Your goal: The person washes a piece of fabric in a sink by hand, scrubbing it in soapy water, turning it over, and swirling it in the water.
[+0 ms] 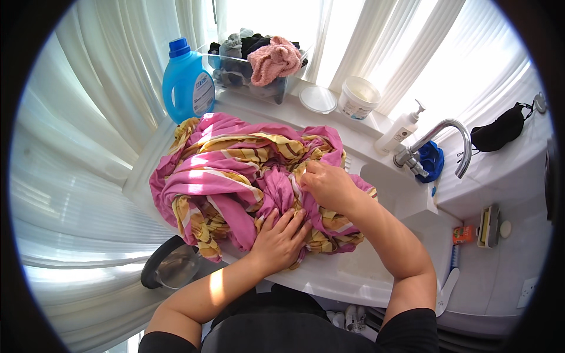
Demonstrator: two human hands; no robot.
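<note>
A large crumpled bed sheet or similar cloth, pink with yellow patterned parts, lies heaped over the washboard side of the white sink. My left hand presses down on the near edge of the heap, its fingers spread over the fabric. Just beyond it and to the right, my right hand is closed in a fist on a fold of the cloth. The ends of the right fingers are hidden in the folds. Some of the cloth hangs over the rim into the basin at the right.
Behind the heap stand a blue detergent bottle, a clear bin of clothes, a round lid, a white tub and a pump bottle. A curved faucet overhangs the sink basin at right.
</note>
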